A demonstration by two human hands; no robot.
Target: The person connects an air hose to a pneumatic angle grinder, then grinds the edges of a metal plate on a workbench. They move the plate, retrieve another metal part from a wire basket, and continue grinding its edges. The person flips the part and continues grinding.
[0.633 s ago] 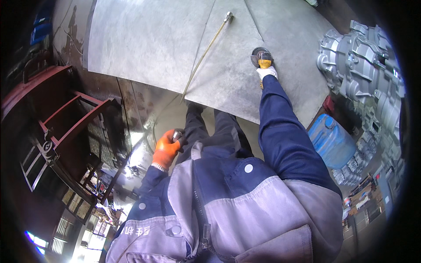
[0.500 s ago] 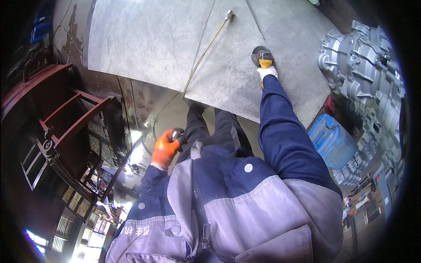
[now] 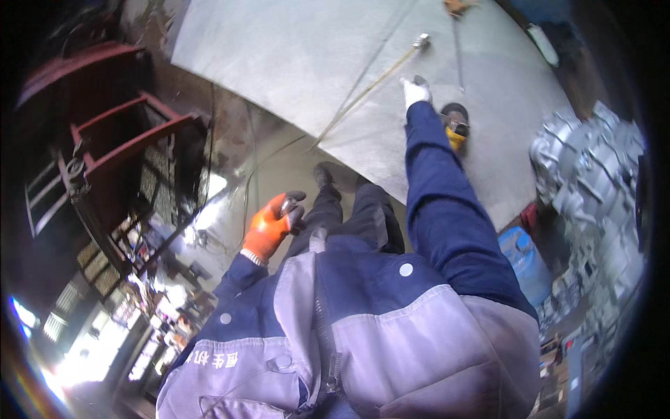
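Orange-gloved, the left hand (image 3: 267, 225) clasps a small metal cylinder (image 3: 287, 204). The right hand (image 3: 417, 91), finger closure unclear, is over the tabletop (image 3: 279, 59) beside an angle grinder (image 3: 456, 136).

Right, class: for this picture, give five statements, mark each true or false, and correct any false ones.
1. The orange-gloved left hand holds a small metal piece. True.
2. The white-gloved right hand grips the angle grinder. False: the grinder lies on the grey metal sheet, to the right of the right hand.
3. A yellowish hose ends in a metal fitting over the sheet. True.
4. The blue jug is on the person's left. False: the jug is on the person's right.
5. A red metal frame shows on the picture's left side. True.
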